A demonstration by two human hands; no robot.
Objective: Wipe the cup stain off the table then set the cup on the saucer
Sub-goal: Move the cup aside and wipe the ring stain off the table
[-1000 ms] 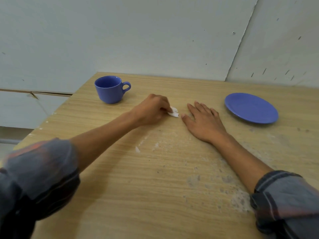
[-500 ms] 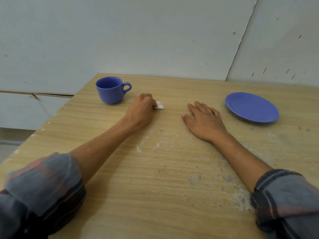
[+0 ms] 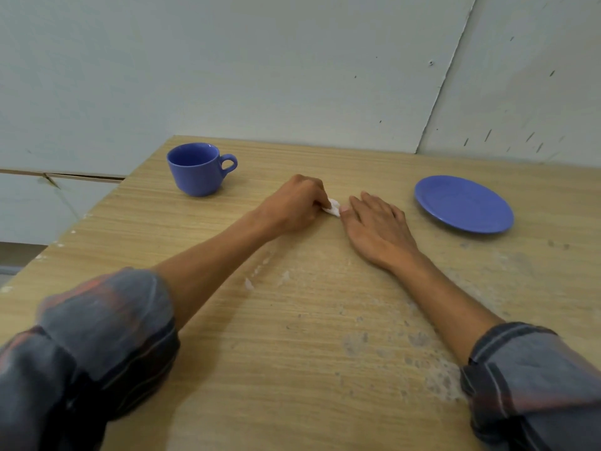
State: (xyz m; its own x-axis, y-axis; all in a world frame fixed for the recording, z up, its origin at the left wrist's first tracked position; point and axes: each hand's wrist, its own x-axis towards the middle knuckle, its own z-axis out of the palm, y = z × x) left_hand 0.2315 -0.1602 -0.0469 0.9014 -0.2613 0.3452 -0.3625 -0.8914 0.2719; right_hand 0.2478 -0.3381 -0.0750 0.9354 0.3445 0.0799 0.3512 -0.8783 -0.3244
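Note:
A blue cup (image 3: 197, 169) stands upright at the far left of the wooden table (image 3: 292, 353), its handle to the right. A blue saucer (image 3: 463, 203) lies bare at the far right. Between them my left hand (image 3: 294, 203) presses a small white wad of tissue (image 3: 333, 211) onto the tabletop, fingers curled round it. My right hand (image 3: 377, 227) lies flat, palm down, its thumb touching the tissue. I cannot make out a cup stain under the hands.
Pale scuffs and grey specks mark the table (image 3: 390, 346) near me. The table's left edge (image 3: 65, 236) runs diagonally beside a pale wall panel. A grey wall rises right behind the far edge.
My left hand slid the tissue left toward the cup, then back right until it met my right thumb. My right hand stayed flat in place.

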